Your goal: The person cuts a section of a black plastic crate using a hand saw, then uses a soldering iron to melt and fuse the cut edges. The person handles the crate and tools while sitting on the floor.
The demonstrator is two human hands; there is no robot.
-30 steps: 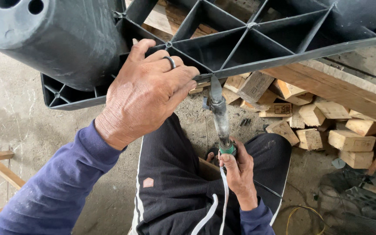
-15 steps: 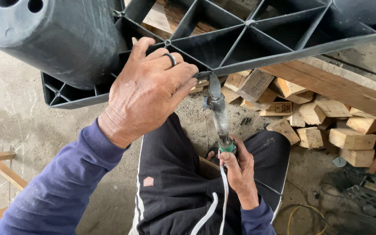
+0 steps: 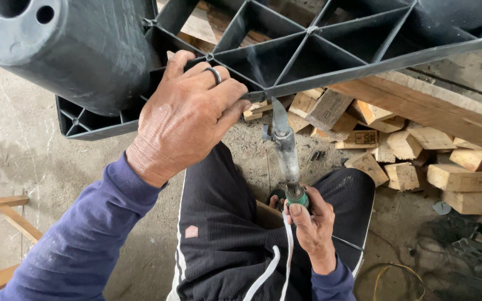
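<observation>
Black plastic pallet [image 3: 330, 50]: my left hand [image 3: 182, 120] grips its rim while my right hand [image 3: 313, 223] clasps the heating iron [image 3: 284, 147], tip under that rim. I judge a seam is being melted shut. Next calls for steady pressure along the rim.

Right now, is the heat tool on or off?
Likely on: thin smoke rises where the heat tool tip meets the black plastic pallet edge. No switch or light visible.

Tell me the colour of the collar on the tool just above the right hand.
Green, on the collar above the right hand; head view.
</observation>
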